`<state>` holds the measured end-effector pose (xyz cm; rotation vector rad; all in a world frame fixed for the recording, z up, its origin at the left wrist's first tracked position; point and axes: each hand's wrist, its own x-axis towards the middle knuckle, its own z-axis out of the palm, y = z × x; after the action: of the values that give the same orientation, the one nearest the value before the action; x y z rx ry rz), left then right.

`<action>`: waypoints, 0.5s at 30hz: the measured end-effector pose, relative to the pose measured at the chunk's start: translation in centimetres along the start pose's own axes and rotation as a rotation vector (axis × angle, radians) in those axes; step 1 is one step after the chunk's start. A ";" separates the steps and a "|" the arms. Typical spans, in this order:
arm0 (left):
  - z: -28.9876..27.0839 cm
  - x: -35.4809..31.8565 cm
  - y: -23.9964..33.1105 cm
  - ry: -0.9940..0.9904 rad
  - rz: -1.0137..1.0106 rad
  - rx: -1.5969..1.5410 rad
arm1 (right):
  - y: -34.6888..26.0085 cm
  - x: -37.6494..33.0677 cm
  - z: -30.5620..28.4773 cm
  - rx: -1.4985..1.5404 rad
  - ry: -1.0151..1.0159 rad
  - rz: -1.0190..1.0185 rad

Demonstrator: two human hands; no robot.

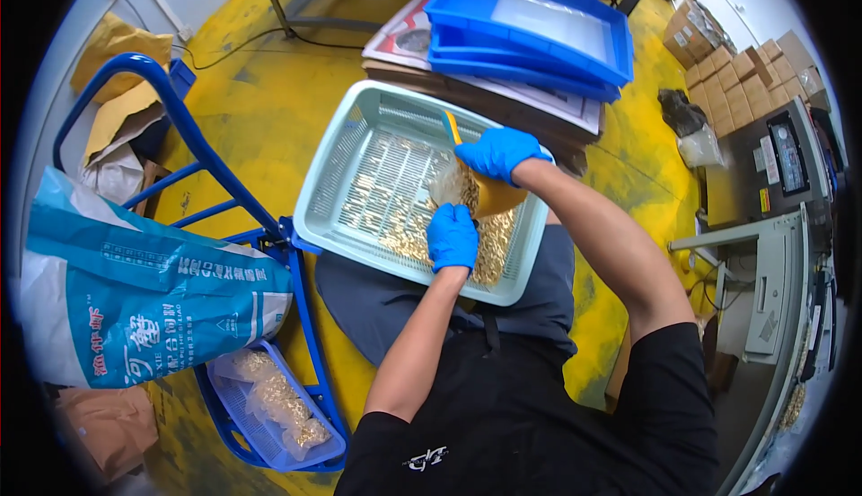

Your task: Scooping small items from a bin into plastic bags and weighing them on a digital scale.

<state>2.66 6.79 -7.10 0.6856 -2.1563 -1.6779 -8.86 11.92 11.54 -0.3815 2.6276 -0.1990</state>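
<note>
A pale green slotted plastic basket point(346, 112) rests across my lap, with many small gold-coloured pieces point(377, 200) spread over its bottom. My right hand point(503, 155), in a blue glove, is closed round a yellow scoop point(499, 198) tilted over the basket. The yellow and teal end of its handle sticks out past my fingers. Just below, my gloved left hand point(452, 237) is closed on a clear plastic bag point(444, 187). Gold pieces lie at the scoop's edge beside the bag; the bag's mouth is partly hidden.
At left, a blue hand truck point(193, 141) carries a large blue and white sack point(171, 285). A purple-blue basket point(260, 433) beside it holds several filled clear bags point(278, 402). Blue trays point(530, 25) lie on stacked cardboard ahead. Small cartons point(732, 92) and grey equipment point(768, 168) stand right.
</note>
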 end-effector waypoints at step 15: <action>0.5 -0.1 1.7 -0.104 -0.106 -0.027 | 0.2 0.2 0.6 -0.124 0.051 0.058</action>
<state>2.23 7.61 -5.60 0.7316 -2.1983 -1.8318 -8.79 12.04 10.92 -0.3461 2.7053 -0.0268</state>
